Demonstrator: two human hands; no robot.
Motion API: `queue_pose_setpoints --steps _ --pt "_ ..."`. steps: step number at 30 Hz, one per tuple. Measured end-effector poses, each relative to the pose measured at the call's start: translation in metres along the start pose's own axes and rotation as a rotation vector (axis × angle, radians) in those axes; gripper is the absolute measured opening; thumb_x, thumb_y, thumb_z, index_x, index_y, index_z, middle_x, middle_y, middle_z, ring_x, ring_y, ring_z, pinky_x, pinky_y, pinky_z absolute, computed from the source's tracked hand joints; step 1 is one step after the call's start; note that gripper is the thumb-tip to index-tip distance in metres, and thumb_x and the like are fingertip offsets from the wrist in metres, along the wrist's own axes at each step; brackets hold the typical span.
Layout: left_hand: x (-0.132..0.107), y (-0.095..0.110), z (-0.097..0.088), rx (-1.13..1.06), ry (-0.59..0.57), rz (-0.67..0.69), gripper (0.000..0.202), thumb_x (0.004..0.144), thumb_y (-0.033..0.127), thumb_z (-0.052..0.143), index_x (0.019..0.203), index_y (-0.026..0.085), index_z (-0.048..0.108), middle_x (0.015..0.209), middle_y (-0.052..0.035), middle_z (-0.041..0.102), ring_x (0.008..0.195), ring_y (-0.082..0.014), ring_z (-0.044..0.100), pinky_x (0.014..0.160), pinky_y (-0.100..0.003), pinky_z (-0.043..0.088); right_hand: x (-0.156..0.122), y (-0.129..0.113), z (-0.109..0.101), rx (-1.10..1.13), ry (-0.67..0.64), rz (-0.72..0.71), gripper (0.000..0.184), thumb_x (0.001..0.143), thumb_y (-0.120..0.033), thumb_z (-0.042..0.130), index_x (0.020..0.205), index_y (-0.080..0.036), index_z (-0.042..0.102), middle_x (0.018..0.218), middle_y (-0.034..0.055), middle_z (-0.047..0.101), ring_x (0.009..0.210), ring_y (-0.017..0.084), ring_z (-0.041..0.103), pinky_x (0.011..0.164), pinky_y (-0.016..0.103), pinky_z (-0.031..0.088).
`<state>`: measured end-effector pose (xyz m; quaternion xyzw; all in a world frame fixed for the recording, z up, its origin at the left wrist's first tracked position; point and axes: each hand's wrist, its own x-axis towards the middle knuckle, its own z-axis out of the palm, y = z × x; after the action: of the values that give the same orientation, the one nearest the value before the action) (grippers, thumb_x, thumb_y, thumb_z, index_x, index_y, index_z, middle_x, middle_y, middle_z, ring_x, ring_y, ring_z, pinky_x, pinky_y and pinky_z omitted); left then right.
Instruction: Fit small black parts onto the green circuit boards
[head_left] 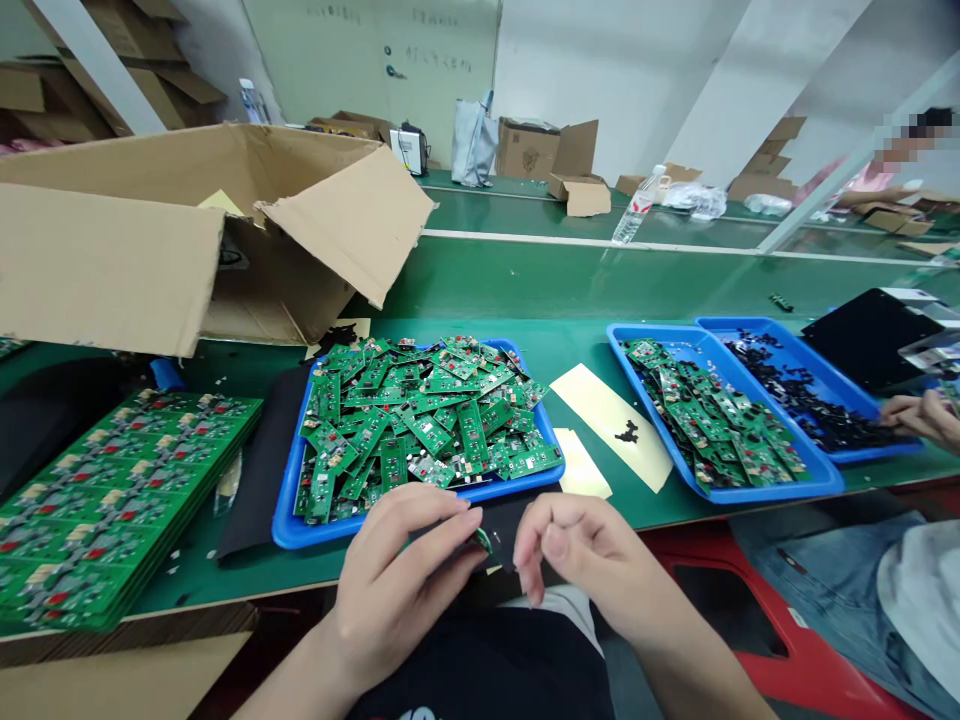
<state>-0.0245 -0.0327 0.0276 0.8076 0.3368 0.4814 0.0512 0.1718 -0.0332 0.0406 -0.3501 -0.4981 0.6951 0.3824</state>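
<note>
My left hand is closed on a small green circuit board, held over the front edge of the bench; most of the board is hidden by the fingers. Just to its right, apart from the board, my right hand has its fingers curled in and the thumb against them. Whatever it may hold is hidden. Behind both hands stands a blue tray heaped with loose green circuit boards.
Stacked board panels lie at left, below an open cardboard box. Right of my tray, yellow paper carries black pieces. Beyond are another board tray and a tray of black parts, where a co-worker's hand reaches.
</note>
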Motion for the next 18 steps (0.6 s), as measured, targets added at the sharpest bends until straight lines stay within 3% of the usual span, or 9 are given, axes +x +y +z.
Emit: queue_pose_setpoints --steps 3,7,14,18 --pt "0.004 -0.001 -0.003 0.153 0.012 0.129 0.021 0.079 0.008 0.063 0.097 0.017 0.063 0.088 -0.0051 0.065 0.083 -0.0180 0.063 0.074 -0.032 0.055 -0.004 0.001 0.008 -0.013 0.001 0.114 0.027 0.079 -0.041 0.065 0.073 -0.015 0.060 0.060 -0.0011 0.058 0.053 0.008 0.054 0.053 0.020 0.043" --pt "0.002 -0.002 -0.003 0.201 0.031 0.170 0.019 0.078 0.004 0.062 0.094 0.015 0.064 0.090 -0.0056 0.064 0.085 -0.0176 0.063 0.078 -0.033 0.055 -0.008 -0.006 0.014 -0.206 0.067 0.152 0.011 0.079 -0.025 0.062 0.072 -0.016 0.062 0.061 -0.0014 0.059 0.057 0.009 0.054 0.053 0.019 0.040" --pt "0.002 -0.002 -0.001 0.129 -0.013 0.142 0.016 0.081 0.010 0.062 0.096 0.011 0.062 0.086 -0.0072 0.065 0.082 -0.0171 0.064 0.077 -0.030 0.056 -0.004 -0.005 0.013 -0.050 0.004 0.087 0.009 0.077 -0.019 0.060 0.069 -0.016 0.057 0.059 -0.0031 0.055 0.055 0.008 0.052 0.054 0.019 0.041" --pt "0.001 0.000 0.002 0.054 -0.004 0.074 0.018 0.082 0.013 0.061 0.101 0.011 0.061 0.089 -0.0085 0.065 0.085 -0.0172 0.064 0.074 -0.026 0.056 -0.001 -0.004 0.013 0.070 -0.044 0.083 0.019 0.077 -0.030 0.063 0.068 -0.016 0.054 0.057 -0.0030 0.054 0.051 0.008 0.051 0.052 0.020 0.042"
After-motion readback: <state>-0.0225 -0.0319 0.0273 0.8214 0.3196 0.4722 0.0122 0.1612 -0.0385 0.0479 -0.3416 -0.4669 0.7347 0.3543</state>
